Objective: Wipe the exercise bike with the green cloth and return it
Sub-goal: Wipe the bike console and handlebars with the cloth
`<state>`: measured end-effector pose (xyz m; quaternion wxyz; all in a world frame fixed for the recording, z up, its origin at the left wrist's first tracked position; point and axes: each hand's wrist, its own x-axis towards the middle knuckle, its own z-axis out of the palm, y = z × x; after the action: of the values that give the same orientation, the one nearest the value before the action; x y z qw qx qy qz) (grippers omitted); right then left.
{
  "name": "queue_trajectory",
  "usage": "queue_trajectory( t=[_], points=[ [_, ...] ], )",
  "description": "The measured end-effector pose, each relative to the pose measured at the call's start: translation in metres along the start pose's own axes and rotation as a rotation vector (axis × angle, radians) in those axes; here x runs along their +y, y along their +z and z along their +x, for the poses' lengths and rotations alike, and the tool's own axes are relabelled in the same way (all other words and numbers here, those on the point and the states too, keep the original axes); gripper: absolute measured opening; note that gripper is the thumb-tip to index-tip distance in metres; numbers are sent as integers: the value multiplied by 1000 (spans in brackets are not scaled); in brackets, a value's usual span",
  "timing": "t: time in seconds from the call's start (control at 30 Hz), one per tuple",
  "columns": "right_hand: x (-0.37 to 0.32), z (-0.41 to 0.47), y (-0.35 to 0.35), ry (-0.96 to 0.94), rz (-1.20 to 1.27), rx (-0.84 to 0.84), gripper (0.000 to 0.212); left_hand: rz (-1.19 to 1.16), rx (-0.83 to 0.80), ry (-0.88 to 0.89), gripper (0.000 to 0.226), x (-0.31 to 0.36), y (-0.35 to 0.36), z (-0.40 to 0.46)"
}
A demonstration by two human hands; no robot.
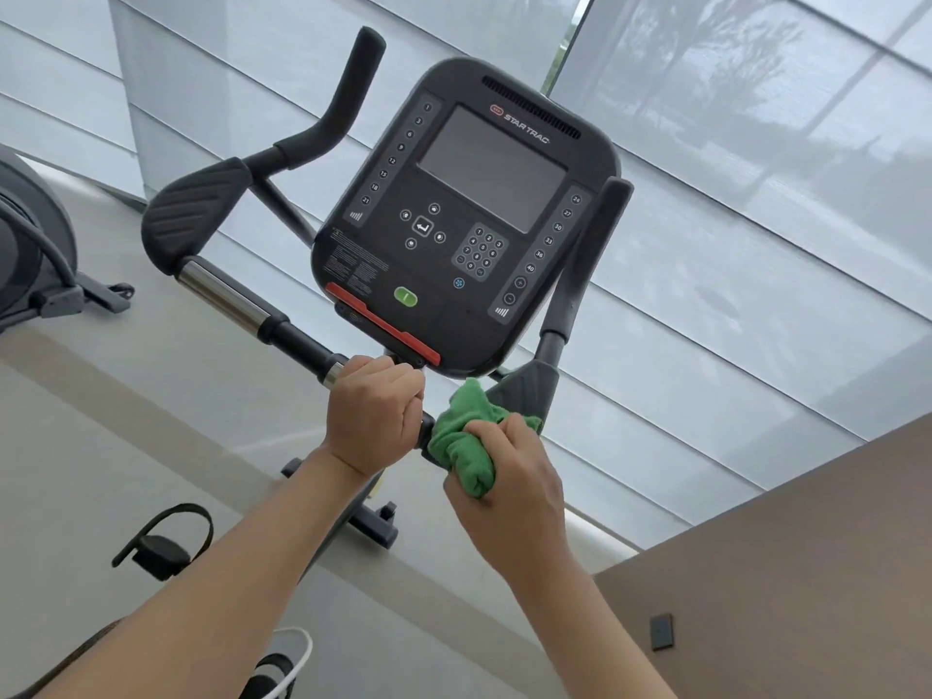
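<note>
The exercise bike's black console [464, 219] fills the middle of the head view, with its handlebar [227, 295] running down to the lower centre. My left hand [373, 411] grips the handlebar just below the console's red strip. My right hand [509, 471] holds the bunched green cloth [464, 441] and presses it round the bar beside the right elbow pad [529, 391]. The bar under the cloth is hidden.
A bike pedal with strap [161, 542] sits at lower left and the bike's base foot [368, 522] lies on the light floor. Another machine [30, 244] stands at the far left. A brown wall [781, 572] rises at lower right; window blinds lie behind.
</note>
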<state>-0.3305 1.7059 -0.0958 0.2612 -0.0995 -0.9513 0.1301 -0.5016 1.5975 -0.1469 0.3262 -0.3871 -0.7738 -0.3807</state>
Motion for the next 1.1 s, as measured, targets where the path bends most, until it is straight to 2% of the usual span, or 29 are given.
queue_trajectory(
  t=[0.2,0.33,0.4,0.53,0.57,0.73,0.87,1.1],
  points=[
    [8,-11,-26,46,142,-81,27,15,-8,-18,22,0,2,0],
    [15,31,-62,94,169,161,27,28,16,-53,32,3,2,0],
    [20,60,-71,129,126,193,27,33,21,-59,34,3,3,0],
    [39,94,-33,179,30,-115,28,32,13,-52,31,0,5,0],
    [41,94,-20,184,17,-143,26,29,14,-45,29,0,5,0],
    [43,87,3,88,19,36,20,13,30,-40,31,-1,8,-2],
    [35,73,2,35,28,24,18,9,28,-39,31,-1,7,-3],
    [14,28,13,-31,102,105,26,3,6,-9,22,-2,3,-1]
  ],
)
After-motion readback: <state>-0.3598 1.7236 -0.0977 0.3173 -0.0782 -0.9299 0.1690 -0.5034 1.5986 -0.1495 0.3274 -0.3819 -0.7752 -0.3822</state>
